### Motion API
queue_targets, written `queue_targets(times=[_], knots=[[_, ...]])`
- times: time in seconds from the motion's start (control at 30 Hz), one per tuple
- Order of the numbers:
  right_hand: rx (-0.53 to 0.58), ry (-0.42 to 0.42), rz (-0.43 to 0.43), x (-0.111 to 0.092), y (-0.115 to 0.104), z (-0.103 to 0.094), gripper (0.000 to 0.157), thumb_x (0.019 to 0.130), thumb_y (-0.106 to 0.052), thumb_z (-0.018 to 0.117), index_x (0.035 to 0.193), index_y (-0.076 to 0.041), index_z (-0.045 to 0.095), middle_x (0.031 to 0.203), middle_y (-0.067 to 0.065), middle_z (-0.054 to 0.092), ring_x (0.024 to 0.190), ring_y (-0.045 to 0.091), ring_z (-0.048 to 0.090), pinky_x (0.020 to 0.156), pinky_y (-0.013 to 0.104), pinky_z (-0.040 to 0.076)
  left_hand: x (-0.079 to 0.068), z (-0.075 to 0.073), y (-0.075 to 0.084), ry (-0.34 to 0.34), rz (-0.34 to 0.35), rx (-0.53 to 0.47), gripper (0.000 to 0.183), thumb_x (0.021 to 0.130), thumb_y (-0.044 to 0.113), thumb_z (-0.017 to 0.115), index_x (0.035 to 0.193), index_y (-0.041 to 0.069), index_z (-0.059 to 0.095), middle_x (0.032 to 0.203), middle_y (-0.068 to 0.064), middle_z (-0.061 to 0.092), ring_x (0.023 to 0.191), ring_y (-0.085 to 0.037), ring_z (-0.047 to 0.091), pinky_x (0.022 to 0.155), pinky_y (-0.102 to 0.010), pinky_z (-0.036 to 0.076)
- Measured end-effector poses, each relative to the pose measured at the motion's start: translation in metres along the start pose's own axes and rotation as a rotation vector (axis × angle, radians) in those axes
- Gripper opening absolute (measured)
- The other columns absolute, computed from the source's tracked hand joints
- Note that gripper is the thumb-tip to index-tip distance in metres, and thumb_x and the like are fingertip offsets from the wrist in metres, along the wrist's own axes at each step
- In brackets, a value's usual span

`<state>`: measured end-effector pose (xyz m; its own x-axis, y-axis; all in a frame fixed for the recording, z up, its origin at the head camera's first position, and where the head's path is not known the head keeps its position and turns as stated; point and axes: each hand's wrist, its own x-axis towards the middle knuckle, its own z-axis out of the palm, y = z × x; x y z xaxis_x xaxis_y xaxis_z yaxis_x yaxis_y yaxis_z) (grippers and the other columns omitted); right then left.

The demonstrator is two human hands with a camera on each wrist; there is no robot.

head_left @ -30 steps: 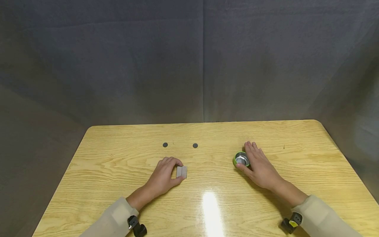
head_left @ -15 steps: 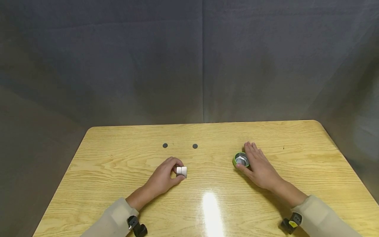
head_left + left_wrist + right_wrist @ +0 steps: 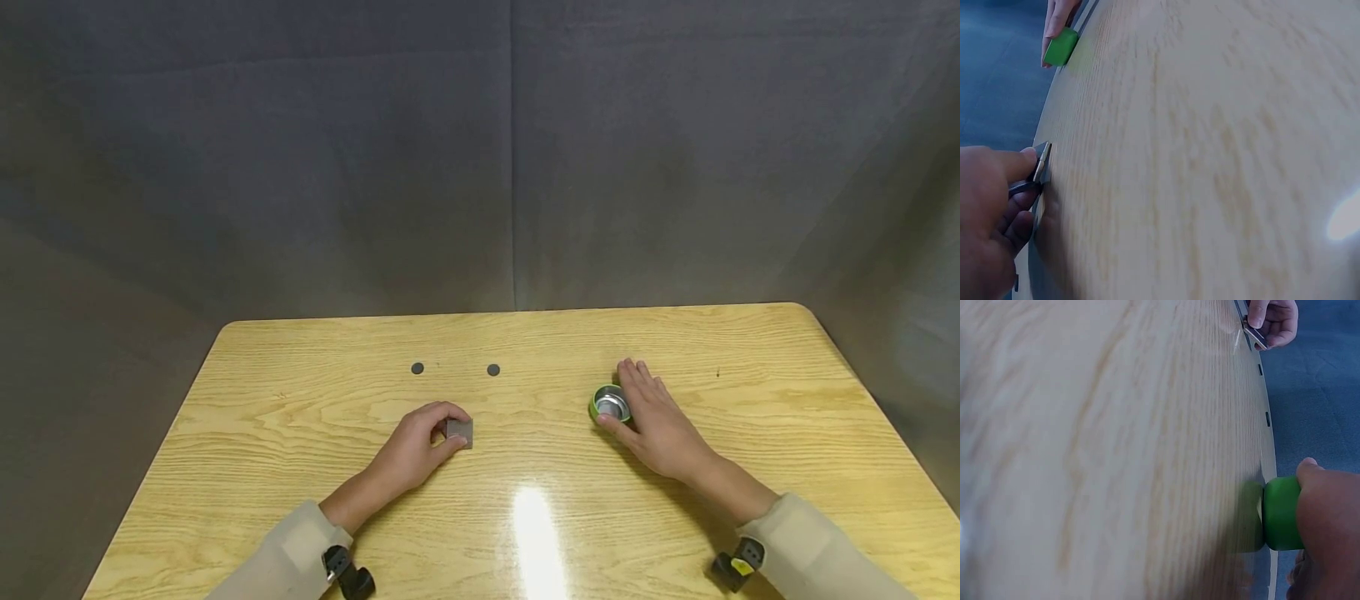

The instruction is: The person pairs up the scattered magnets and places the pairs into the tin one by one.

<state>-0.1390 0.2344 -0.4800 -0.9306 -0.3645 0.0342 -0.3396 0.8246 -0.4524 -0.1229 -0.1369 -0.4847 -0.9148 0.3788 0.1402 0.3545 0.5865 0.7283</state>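
Note:
My left hand [image 3: 444,433] rests on the wooden table [image 3: 525,333] and pinches a small grey metal piece [image 3: 461,432] between thumb and fingers. In the left wrist view that hand [image 3: 997,206] holds the piece [image 3: 1041,164] as two thin plates meeting in a narrow V. My right hand [image 3: 651,417] lies to the right, and a small green cup [image 3: 611,403] with a shiny metal inside sits between its thumb and index finger. The right wrist view has the thumb pressed on the cup [image 3: 1282,512] and the left hand [image 3: 1275,319] far off.
Two small dark dots [image 3: 417,368] [image 3: 492,369] mark the table beyond my left hand. A grey cloth backdrop [image 3: 510,167] hangs behind the table. A bright glare spot [image 3: 534,533] lies near the front edge between my sleeves.
The grey piece showed two pale halves side by side; now it reads as one darker square under my left fingers. The right hand and cup have stayed put.

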Motion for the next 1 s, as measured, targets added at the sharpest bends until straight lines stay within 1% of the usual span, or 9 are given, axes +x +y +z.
queue_targets(times=[0.17, 0.23, 0.3, 0.43, 0.57, 0.7, 0.83, 0.9, 1.0], knots=[[0.003, 0.001, -0.002, 0.0, -0.0004, 0.0002, 0.087, 0.105, -0.046, 0.055, 0.158, 0.01, 0.015, 0.165, 0.03, 0.013, 0.153, 0.046, 0.009, 0.123, 0.058, 0.011, -0.0009, 0.0009, -0.0002, 0.029, -0.033, -0.053, 0.022, 0.09, 0.005, 0.077, 0.11, 0.013, 0.072, 0.092, 0.005, 0.062, 0.073, -0.011, 0.049, 0.064, -0.025, 0.045], [0.004, 0.001, -0.002, 0.0, -0.0004, 0.0002, 0.086, 0.105, -0.046, 0.054, 0.158, 0.01, 0.015, 0.165, 0.03, 0.012, 0.153, 0.046, 0.009, 0.123, 0.058, 0.011, -0.0008, 0.0008, -0.0001, 0.04, -0.044, -0.073, 0.021, 0.09, 0.004, 0.077, 0.109, 0.013, 0.073, 0.094, 0.003, 0.064, 0.073, -0.011, 0.049, 0.065, -0.025, 0.046], [0.006, 0.002, -0.002, 0.0001, -0.0002, 0.0002, 0.086, 0.105, -0.046, 0.054, 0.158, 0.01, 0.015, 0.165, 0.03, 0.012, 0.153, 0.046, 0.009, 0.123, 0.058, 0.011, -0.0004, 0.0004, 0.0003, 0.044, -0.05, -0.085, 0.021, 0.09, 0.002, 0.076, 0.108, 0.012, 0.074, 0.098, 0.001, 0.066, 0.075, -0.011, 0.051, 0.066, -0.025, 0.048], [0.008, 0.003, -0.001, 0.0003, -0.0001, 0.0, 0.086, 0.105, -0.045, 0.054, 0.158, 0.011, 0.014, 0.164, 0.031, 0.012, 0.153, 0.046, 0.009, 0.123, 0.059, 0.011, 0.0007, -0.0019, 0.0015, 0.042, -0.056, -0.113, 0.021, 0.091, 0.001, 0.075, 0.109, 0.011, 0.075, 0.1, -0.002, 0.066, 0.079, -0.013, 0.055, 0.07, -0.025, 0.05], [0.012, 0.001, -0.001, 0.0005, -0.0003, -0.0002, 0.087, 0.105, -0.045, 0.054, 0.158, 0.011, 0.014, 0.164, 0.031, 0.012, 0.153, 0.047, 0.009, 0.123, 0.058, 0.01, 0.0016, -0.0044, 0.0022, 0.04, -0.088, -0.192, 0.021, 0.092, 0.0, 0.073, 0.112, 0.009, 0.075, 0.102, -0.003, 0.066, 0.084, -0.015, 0.058, 0.074, -0.025, 0.053], [0.012, 0.002, -0.002, 0.0004, -0.0013, -0.0007, 0.086, 0.105, -0.044, 0.054, 0.158, 0.011, 0.015, 0.164, 0.031, 0.013, 0.153, 0.047, 0.01, 0.123, 0.059, 0.011, 0.0018, -0.0052, 0.0021, 0.009, -0.13, -0.272, 0.022, 0.094, 0.0, 0.07, 0.115, 0.007, 0.074, 0.099, -0.005, 0.063, 0.082, -0.016, 0.058, 0.071, -0.023, 0.052], [0.017, 0.006, -0.002, 0.0003, -0.0023, -0.001, 0.086, 0.105, -0.044, 0.055, 0.157, 0.012, 0.016, 0.164, 0.032, 0.013, 0.152, 0.047, 0.01, 0.122, 0.059, 0.011, 0.0028, -0.005, 0.0028, -0.026, -0.14, -0.304, 0.023, 0.096, 0.0, 0.068, 0.118, 0.006, 0.073, 0.093, -0.005, 0.059, 0.079, -0.017, 0.054, 0.069, -0.023, 0.049], [0.018, 0.008, -0.002, 0.0002, -0.0024, -0.0007, 0.086, 0.105, -0.044, 0.055, 0.157, 0.012, 0.016, 0.164, 0.032, 0.014, 0.152, 0.047, 0.01, 0.122, 0.059, 0.011, 0.0031, -0.0051, 0.0041, -0.043, -0.139, -0.321, 0.024, 0.096, 0.001, 0.068, 0.12, 0.006, 0.073, 0.098, -0.006, 0.061, 0.082, -0.017, 0.054, 0.071, -0.023, 0.049], [0.018, 0.012, -0.005, -0.0001, -0.0026, -0.0005, 0.086, 0.105, -0.044, 0.055, 0.157, 0.012, 0.015, 0.163, 0.032, 0.014, 0.152, 0.048, 0.011, 0.122, 0.059, 0.012, 0.0037, -0.0058, 0.0071, -0.068, -0.14, -0.351, 0.026, 0.097, 0.0, 0.066, 0.123, 0.005, 0.072, 0.109, -0.008, 0.065, 0.088, -0.018, 0.057, 0.075, -0.023, 0.051]])
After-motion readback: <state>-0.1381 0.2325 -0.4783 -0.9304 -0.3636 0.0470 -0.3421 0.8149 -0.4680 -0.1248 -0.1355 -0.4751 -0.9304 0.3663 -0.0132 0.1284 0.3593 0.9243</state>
